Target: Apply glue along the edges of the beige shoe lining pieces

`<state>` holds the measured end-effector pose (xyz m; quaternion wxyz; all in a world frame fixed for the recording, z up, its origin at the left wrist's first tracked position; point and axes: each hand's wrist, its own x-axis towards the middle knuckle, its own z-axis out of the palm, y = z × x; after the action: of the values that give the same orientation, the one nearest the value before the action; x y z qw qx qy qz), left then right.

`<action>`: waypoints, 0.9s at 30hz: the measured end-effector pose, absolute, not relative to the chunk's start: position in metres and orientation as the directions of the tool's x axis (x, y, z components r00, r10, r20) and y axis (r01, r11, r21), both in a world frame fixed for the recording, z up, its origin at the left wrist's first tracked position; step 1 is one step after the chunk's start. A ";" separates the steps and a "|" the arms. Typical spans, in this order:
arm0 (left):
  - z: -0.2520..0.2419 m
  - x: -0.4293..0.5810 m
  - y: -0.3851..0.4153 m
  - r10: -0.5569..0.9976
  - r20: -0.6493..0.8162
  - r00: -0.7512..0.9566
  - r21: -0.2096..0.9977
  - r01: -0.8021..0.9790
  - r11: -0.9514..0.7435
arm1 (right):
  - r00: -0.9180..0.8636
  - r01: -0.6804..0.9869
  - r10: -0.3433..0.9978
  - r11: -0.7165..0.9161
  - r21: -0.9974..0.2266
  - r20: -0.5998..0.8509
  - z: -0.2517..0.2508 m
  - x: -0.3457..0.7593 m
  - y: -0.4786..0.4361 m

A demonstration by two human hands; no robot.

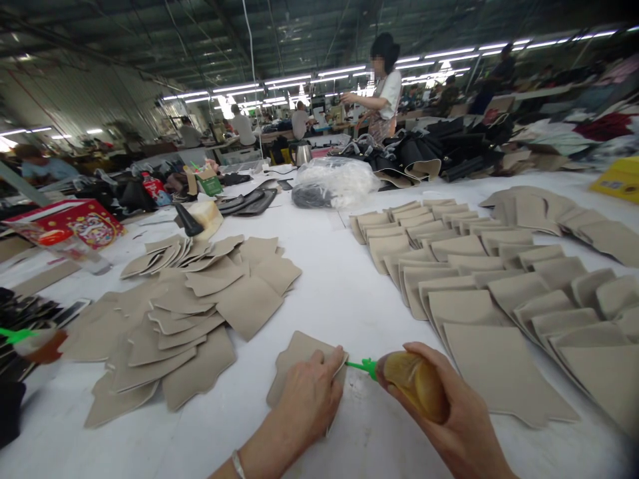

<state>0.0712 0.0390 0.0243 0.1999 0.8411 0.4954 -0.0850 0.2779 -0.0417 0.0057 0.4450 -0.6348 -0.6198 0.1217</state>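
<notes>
A beige leather-like piece (292,354) lies on the white table, and my left hand (313,392) rests flat over it, pressing it down with its fingers together near the right edge. My right hand (456,392) is wrapped round a squeeze bottle (417,382) of amber liquid. The bottle's green nozzle points left, its tip at the piece's right edge beside my left fingertips. Loose beige pieces (249,303) are heaped to the left. Rows of overlapping beige pieces (479,379) spread over the right side.
On the white table (329,266), a second green-tipped bottle (42,344) is at the left edge, near a red box (74,223). A clear plastic bag (334,183) sits farther back by dark material. A person (387,93) stands beyond the table.
</notes>
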 end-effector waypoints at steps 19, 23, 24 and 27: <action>0.036 0.058 0.039 0.756 -0.327 0.567 0.328 0.818 -0.472 | 0.181 0.579 0.938 0.141 -0.803 0.295 0.008 0.287 -0.041; 0.030 0.053 0.038 0.752 -0.312 0.581 0.371 0.803 -0.467 | 0.119 0.501 0.968 0.133 -0.855 0.220 0.006 0.283 -0.046; 0.028 0.052 0.038 0.750 -0.312 0.583 0.375 0.801 -0.466 | 0.112 0.483 0.974 0.121 -0.867 0.198 0.005 0.283 -0.047; 0.024 0.050 0.037 0.744 -0.314 0.591 0.395 0.793 -0.463 | 0.150 0.477 0.974 0.080 -0.875 0.171 0.005 0.284 -0.048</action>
<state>0.0500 0.0367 0.0241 0.2569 0.8540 0.4498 -0.0483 0.2838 -0.0482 0.0053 0.4409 -0.6168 -0.5880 0.2818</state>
